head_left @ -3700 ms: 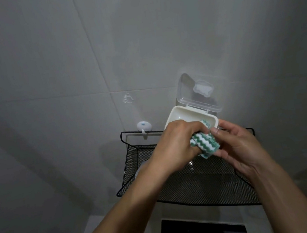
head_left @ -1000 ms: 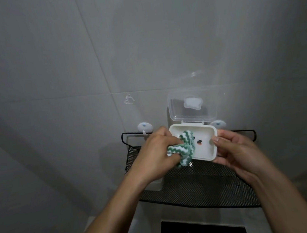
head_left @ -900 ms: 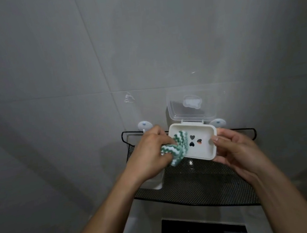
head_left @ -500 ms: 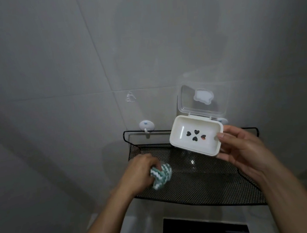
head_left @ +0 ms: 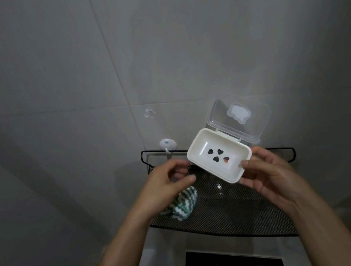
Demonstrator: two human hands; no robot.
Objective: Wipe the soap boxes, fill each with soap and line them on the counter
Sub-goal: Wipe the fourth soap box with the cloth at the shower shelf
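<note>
Head view. My right hand (head_left: 267,178) holds the white soap box (head_left: 218,155) up in front of the wall, thumb curled over its near right rim, fingers underneath. Clear hinged lid (head_left: 239,122) stands open behind the tray. Tray is tilted toward me; heart-shaped drain holes (head_left: 215,154) visible, no soap inside.

My left hand (head_left: 169,184) hovers just left of the box, not touching it, fingers loosely curled, holding nothing. The green-and-white striped cloth (head_left: 183,204) lies on the black mesh shelf (head_left: 236,212), partly under that hand.

Judgement: wiping of this box looks finished, cloth set down; filling is the step in hand. No soap bar in sight. Next move calls for fetching one with the free left hand and keeping the tray level and the lid open to receive it.
</note>
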